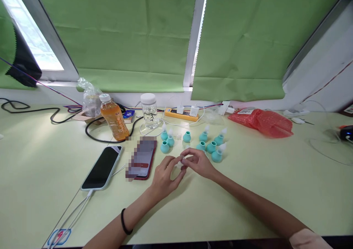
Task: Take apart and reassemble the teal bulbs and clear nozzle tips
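Pinching a small whitish translucent piece (pixel 178 164), the left hand (pixel 166 175) and right hand (pixel 200 163) meet fingertip to fingertip over the pale yellow-green table (pixel 264 160), partly hiding it. Just beyond stand small round turquoise bulbs (pixel 217 156), several with whitish pointed tips (pixel 223 147); a red-edged phone (pixel 145 159) lies near the left hand.

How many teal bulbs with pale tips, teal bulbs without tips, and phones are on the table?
Teal bulbs with pale tips: 5
Teal bulbs without tips: 4
Phones: 2
Total: 11
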The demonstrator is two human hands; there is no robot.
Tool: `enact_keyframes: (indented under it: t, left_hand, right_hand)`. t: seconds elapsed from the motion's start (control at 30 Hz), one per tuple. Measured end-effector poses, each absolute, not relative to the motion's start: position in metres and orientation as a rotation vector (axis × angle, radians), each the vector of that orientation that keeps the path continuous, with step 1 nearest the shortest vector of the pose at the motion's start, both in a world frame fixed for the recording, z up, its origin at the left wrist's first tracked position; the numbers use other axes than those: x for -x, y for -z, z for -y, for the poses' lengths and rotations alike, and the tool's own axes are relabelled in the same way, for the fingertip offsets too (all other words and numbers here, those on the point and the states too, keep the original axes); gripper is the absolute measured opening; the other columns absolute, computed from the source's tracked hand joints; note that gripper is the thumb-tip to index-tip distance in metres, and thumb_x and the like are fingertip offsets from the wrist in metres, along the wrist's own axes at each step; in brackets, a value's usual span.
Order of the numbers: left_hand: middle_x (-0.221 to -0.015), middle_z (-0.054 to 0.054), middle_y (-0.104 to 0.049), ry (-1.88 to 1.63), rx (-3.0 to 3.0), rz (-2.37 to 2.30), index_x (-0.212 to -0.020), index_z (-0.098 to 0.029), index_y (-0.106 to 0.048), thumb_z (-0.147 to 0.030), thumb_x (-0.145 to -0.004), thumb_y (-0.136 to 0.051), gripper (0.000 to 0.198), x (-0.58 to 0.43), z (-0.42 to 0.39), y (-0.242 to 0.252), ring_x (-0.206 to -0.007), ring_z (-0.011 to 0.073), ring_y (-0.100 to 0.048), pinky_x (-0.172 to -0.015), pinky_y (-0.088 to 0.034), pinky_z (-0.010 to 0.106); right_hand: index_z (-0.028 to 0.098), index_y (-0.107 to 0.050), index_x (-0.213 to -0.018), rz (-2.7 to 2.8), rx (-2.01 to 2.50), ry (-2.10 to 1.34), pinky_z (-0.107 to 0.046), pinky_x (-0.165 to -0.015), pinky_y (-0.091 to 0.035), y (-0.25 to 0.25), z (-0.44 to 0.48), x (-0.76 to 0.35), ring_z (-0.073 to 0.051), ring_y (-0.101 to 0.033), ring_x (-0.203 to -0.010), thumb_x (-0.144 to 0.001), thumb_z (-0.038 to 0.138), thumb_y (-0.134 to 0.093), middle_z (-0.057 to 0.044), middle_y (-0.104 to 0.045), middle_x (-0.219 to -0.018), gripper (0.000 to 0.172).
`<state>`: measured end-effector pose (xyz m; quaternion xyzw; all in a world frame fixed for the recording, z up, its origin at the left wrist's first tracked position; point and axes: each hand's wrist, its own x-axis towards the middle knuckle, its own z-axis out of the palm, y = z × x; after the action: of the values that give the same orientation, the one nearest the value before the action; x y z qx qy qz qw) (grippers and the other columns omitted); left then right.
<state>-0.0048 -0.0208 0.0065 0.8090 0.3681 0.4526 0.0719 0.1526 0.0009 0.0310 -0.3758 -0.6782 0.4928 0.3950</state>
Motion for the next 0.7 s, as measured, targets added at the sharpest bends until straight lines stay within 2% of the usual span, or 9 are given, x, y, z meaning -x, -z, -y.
enact_keyframes:
  t: [0.1,0.27,0.47,0.6,0.7]
  left_hand:
    - [-0.084,0.008,-0.055,-1.402,-2.373,-1.042,-0.099,-0.016,-0.05,-0.019,-0.074,-0.051,0.025,0.002,0.025,-0.008,-0.078,0.0153,-0.053,-0.064,-0.046,0.026]
    - [-0.082,0.006,-0.058,-1.239,-2.236,-1.036,-0.095,-0.015,-0.051,-0.021,-0.074,-0.049,0.021,-0.003,0.027,-0.008,-0.075,0.0148,-0.054,-0.064,-0.046,0.026]
    - [-0.076,0.003,-0.059,-1.112,-1.997,-1.167,-0.098,-0.017,-0.051,-0.022,-0.074,-0.046,0.026,-0.007,0.03,-0.003,-0.064,0.0115,-0.053,-0.059,-0.046,0.023]
    - [-0.08,0.004,-0.057,-1.079,-1.821,-1.173,-0.091,-0.017,-0.056,-0.023,-0.076,-0.043,0.021,-0.008,0.028,-0.003,-0.068,0.012,-0.053,-0.055,-0.045,0.02]
    - [-0.081,0.003,-0.055,-1.091,-1.656,-1.175,-0.09,-0.017,-0.055,-0.028,-0.079,-0.039,0.022,-0.007,0.025,-0.003,-0.063,0.0105,-0.051,-0.05,-0.043,0.019]
  right_hand:
    - [0.015,-0.051,-0.078,1.435,0.862,-1.547,-0.032,-0.059,-0.052,-0.028,0.01,-0.157,-0.013,-0.059,-0.06,-0.068,0.033,-0.058,-0.001,-0.055,-0.076,0.022]
    - [0.015,-0.049,-0.079,1.294,0.867,-1.649,-0.035,-0.062,-0.052,-0.021,0.013,-0.163,-0.013,-0.059,-0.061,-0.068,0.031,-0.059,-0.001,-0.058,-0.071,0.022]
    - [0.015,-0.052,-0.079,1.478,1.034,-1.288,-0.032,-0.063,-0.051,-0.011,0.013,-0.165,-0.015,-0.06,-0.065,-0.069,0.032,-0.057,-0.003,-0.059,-0.07,0.02]
    - [0.015,-0.052,-0.084,1.608,1.078,-1.247,-0.03,-0.06,-0.051,-0.004,0.012,-0.167,-0.014,-0.06,-0.061,-0.072,0.032,-0.054,-0.004,-0.06,-0.073,0.021]
    - [0.016,-0.054,-0.084,1.811,1.114,-0.883,-0.026,-0.06,-0.049,0.002,0.007,-0.171,-0.013,-0.058,-0.063,-0.074,0.028,-0.051,-0.004,-0.06,-0.076,0.016]
